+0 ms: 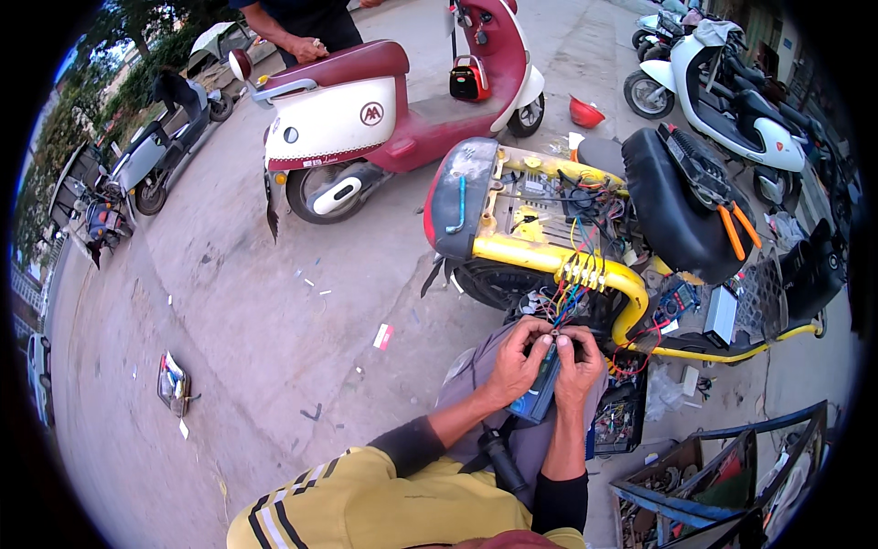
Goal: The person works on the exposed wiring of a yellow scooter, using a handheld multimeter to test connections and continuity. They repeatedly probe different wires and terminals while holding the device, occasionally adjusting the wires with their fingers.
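My left hand (519, 360) and my right hand (578, 364) meet over my lap, thumbs and fingertips pinched together on thin electrical wires (565, 313). The exact spot gripped is mostly covered by the fingers. Under the hands a dark blue box (534, 395) rests on my lap, probably the controller the wires run into; its far end is hidden. Coloured wires lead up from my fingers to a white connector strip (582, 274) on the yellow frame (521, 252) of an opened electric scooter. More tangled wiring (590, 197) lies inside that frame.
A black seat (681, 206) carries orange-handled pliers (734, 229). On the footboard are a multimeter (675, 300) and a silver box (721, 317). A parts rack (713, 485) stands lower right. Behind is a red-and-white scooter (366, 123), with a person's hand (306, 48) near its seat.
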Motion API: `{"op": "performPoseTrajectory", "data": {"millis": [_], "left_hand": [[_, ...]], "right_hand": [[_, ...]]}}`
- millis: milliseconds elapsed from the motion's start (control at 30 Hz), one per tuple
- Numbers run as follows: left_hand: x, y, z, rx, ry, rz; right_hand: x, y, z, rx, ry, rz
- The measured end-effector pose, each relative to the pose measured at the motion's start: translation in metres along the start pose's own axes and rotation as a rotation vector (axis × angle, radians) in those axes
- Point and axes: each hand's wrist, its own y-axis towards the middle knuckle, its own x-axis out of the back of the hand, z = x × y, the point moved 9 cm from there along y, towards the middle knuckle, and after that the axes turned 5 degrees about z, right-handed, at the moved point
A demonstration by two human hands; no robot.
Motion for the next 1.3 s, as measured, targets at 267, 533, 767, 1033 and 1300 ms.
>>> {"op": "performPoseTrajectory", "data": {"millis": [267,533,767,1033,1300], "left_hand": [[-0.001,0.002,-0.014,-0.088,0.139,0.032],[-0.003,0.003,-0.026,-0.141,0.211,0.042],[-0.004,0.001,-0.022,-0.132,0.209,0.044],[-0.010,0.002,-0.034,-0.155,0.280,0.080],[-0.011,0.001,-0.028,-0.143,0.277,0.079]], "right_hand": [[-0.001,-0.001,0.000,-0.009,0.025,-0.003],[-0.001,-0.003,0.007,0.013,0.043,0.008],[0.000,-0.003,0.006,0.006,0.081,-0.006],[0.009,-0.006,-0.004,-0.049,0.119,-0.066],[0.006,-0.006,-0.003,-0.047,0.119,-0.044]]}}
